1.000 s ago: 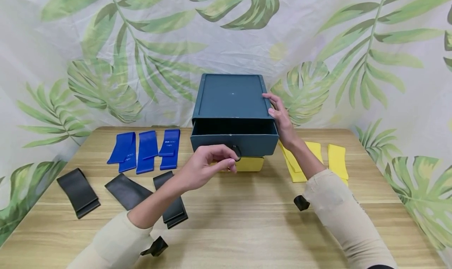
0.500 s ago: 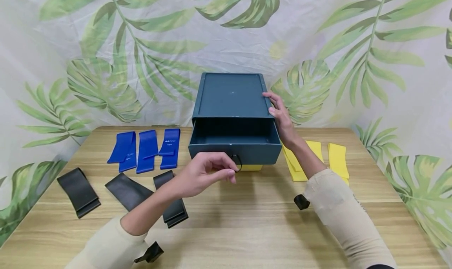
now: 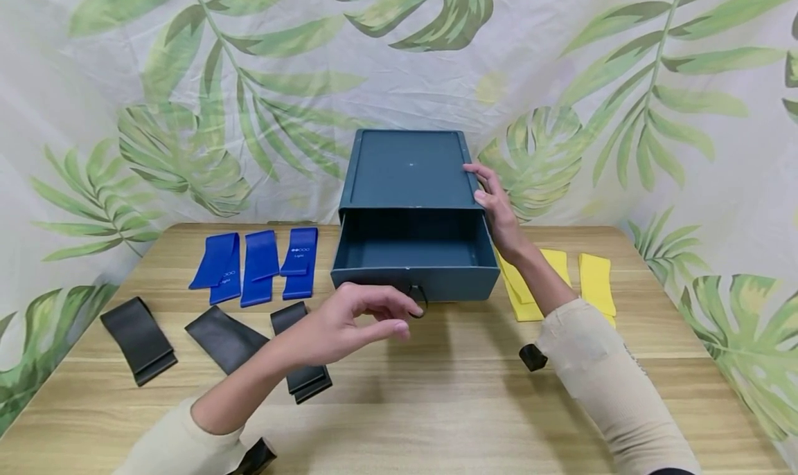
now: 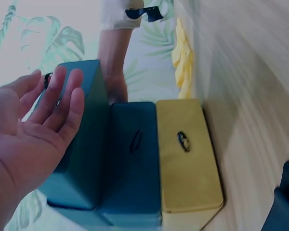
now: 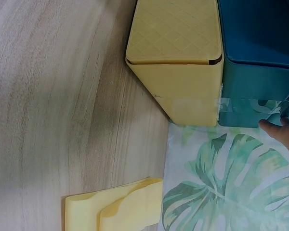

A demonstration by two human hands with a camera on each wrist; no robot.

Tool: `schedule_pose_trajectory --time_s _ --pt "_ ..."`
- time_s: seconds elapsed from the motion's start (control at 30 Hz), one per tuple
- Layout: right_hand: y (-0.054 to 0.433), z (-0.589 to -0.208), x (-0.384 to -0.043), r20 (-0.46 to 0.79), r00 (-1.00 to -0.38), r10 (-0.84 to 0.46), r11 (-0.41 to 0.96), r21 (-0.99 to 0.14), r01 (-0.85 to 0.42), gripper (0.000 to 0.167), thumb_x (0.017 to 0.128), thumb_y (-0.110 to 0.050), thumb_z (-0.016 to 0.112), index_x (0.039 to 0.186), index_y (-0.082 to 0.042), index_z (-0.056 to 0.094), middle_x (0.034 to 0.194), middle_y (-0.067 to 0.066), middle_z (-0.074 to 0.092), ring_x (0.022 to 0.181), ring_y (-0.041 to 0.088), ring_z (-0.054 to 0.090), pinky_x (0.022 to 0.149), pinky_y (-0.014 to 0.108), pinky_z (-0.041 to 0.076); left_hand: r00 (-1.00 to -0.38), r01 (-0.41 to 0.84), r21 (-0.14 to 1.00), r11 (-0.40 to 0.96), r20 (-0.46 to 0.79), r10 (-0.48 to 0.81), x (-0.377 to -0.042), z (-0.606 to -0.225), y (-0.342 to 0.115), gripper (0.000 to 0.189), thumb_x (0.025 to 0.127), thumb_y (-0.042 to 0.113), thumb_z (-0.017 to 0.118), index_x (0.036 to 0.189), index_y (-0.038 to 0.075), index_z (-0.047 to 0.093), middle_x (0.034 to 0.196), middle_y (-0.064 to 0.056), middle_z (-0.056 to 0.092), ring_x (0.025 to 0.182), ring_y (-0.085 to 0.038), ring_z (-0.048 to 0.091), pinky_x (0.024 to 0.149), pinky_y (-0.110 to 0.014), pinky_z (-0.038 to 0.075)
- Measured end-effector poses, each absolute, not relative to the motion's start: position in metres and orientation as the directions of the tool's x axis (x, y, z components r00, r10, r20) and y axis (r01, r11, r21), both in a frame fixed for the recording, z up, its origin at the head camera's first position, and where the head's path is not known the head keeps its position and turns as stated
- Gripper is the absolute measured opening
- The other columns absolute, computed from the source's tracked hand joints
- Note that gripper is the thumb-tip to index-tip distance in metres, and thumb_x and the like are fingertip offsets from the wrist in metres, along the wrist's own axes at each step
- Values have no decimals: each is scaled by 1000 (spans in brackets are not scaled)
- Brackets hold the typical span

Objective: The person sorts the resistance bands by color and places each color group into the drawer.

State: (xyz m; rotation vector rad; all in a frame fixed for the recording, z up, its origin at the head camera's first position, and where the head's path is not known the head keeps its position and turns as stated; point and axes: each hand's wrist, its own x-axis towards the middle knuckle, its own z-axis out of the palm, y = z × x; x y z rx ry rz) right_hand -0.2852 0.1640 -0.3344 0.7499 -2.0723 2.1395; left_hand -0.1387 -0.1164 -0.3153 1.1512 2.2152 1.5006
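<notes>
A dark blue drawer stands well out of the top of a drawer unit, its inside bare. My left hand is at the drawer's front, index fingertip at the black ring pull, thumb apart from it. In the left wrist view, the left hand has its fingers loosely bent near the black loop. My right hand rests against the unit's right side, fingertips on the top edge. Lower down, the left wrist view has a blue drawer and a yellow drawer, both pushed in.
Blue resistance bands lie folded at the left, with black bands in front of them. Folded yellow bands lie right of the unit, partly behind my right forearm. A leaf-patterned cloth hangs behind the wooden table.
The top drawer has come further out toward me, and my left hand has moved with it. Its thumb and index finger have parted at the ring pull. The right hand stays put.
</notes>
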Motion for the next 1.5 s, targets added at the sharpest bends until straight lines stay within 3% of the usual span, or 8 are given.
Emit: schedule_pose_trajectory --time_s 0.13,0.37,0.5,0.57,0.7,0.8,1.0,1.5 --pt "164 -333 -285 394 -877 -276 -91 -919 -384 64 95 -23 39 154 -1 33 169 12 13 150 32 22 122 52 17 -630 505 852 135 257 733 -138 -310 -134 26 103 9 64 129 4 68 100 -3 75 91 -19 71 84 -33 59" --pt "164 -332 -287 391 -874 -288 -74 -919 -386 65 95 -25 40 155 -1 32 169 12 15 149 30 23 122 52 17 -538 506 857 -99 403 740 -147 -310 -184 35 95 -14 62 122 7 71 95 -8 73 84 -21 73 73 -37 62" --pt "163 -332 -287 393 -872 -292 -70 -918 -390 64 95 -25 39 154 -2 32 169 12 16 150 30 23 122 52 17 -570 493 855 -163 459 682 -157 -318 -210 37 94 -20 59 120 3 71 95 -9 74 83 -20 72 72 -32 61" --pt "163 -333 -287 396 -870 -294 -69 -916 -394 63 96 -24 39 155 -2 32 169 11 16 150 30 23 122 52 17 -657 500 863 -69 430 619 -162 -322 -221 32 95 -18 60 118 1 71 93 -9 74 81 -18 72 71 -29 60" --pt "165 -334 -287 400 -868 -295 -63 -914 -400 64 96 -24 38 155 -1 31 169 12 15 150 30 23 122 53 17 -852 432 841 327 261 454 -171 -337 -237 16 98 -1 68 113 3 73 91 -5 74 77 -15 70 68 -26 59" --pt "165 -335 -287 400 -868 -294 -60 -914 -401 65 95 -25 38 155 -1 31 169 12 15 150 31 23 122 55 16 -920 339 759 556 143 366 -181 -352 -248 19 97 11 73 114 1 73 93 -4 72 77 -19 67 64 -27 55" --pt "165 -335 -285 399 -870 -289 -66 -915 -398 64 95 -25 39 155 -1 32 170 12 14 151 31 22 122 55 16 -944 280 623 730 43 326 -195 -381 -265 30 92 16 79 112 -5 73 92 -5 70 81 -20 62 62 -27 50" --pt "166 -337 -285 406 -868 -287 -72 -912 -403 65 96 -25 39 155 0 32 170 13 15 150 33 23 121 55 17 -907 266 566 780 -128 402 -207 -397 -264 18 89 7 81 99 -6 75 81 -2 65 73 -17 54 62 -28 45"
